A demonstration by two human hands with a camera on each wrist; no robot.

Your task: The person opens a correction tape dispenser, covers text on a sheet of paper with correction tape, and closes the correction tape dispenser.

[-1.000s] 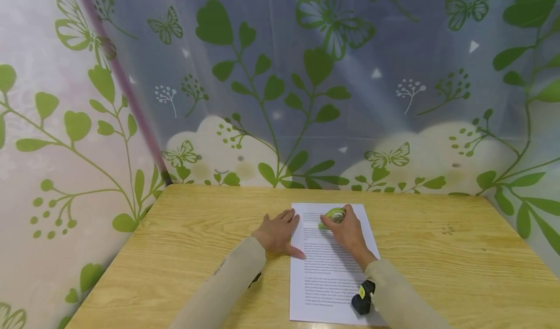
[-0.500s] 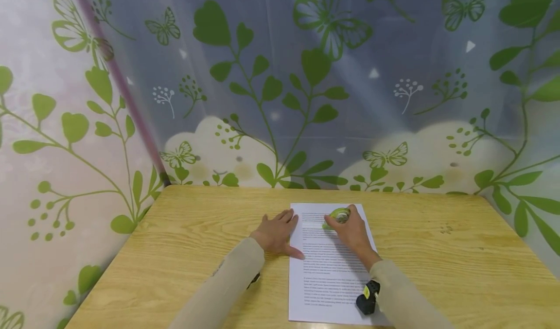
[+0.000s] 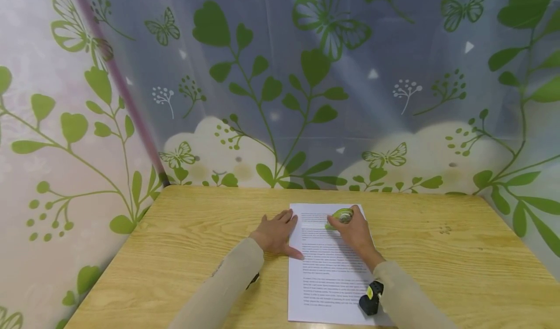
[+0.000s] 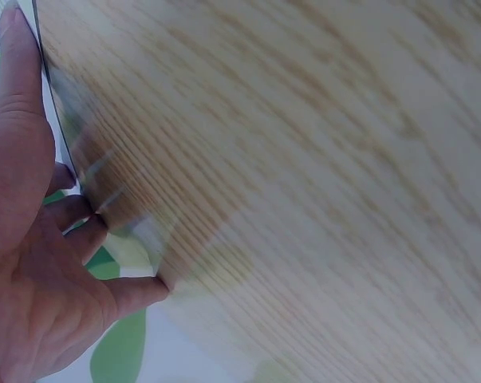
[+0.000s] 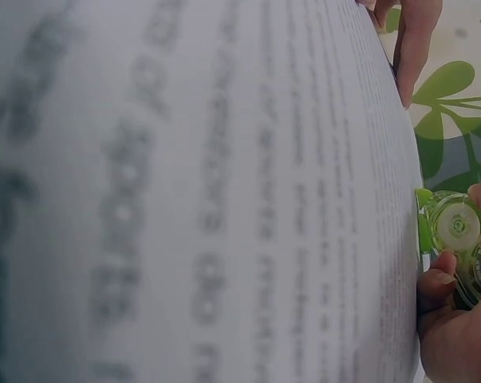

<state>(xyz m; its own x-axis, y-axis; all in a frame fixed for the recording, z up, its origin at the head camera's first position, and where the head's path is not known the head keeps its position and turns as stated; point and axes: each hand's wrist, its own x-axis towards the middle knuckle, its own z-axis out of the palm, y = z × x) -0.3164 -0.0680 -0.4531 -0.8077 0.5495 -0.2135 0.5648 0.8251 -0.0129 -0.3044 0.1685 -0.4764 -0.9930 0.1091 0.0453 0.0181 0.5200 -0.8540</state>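
A sheet of paper [image 3: 323, 290] covered in printed text lies on the wooden table. Near its top, my right hand [image 3: 358, 234] pinches a clear green correction tape [image 3: 342, 216] between thumb and fingers. In the right wrist view the round reel of the correction tape [image 5: 455, 227] shows through its case, and its green tip meets the page. My left hand [image 3: 276, 234] lies with fingers spread over the paper's left edge, thumb and some fingertips on the sheet. The left wrist view shows that hand [image 4: 33, 263] from the side, its fingers extended against the tabletop.
The pale wooden table [image 3: 437, 261] extends to both sides of the paper. Behind it hangs a curtain [image 3: 271, 100] printed with green leaves and butterflies. A black wrist camera [image 3: 371, 297] on the right sleeve hangs over the paper's lower right corner.
My right hand has slid a little to the right across the upper lines of text, with the correction tape in it. The left hand has stayed in place on the paper's edge.
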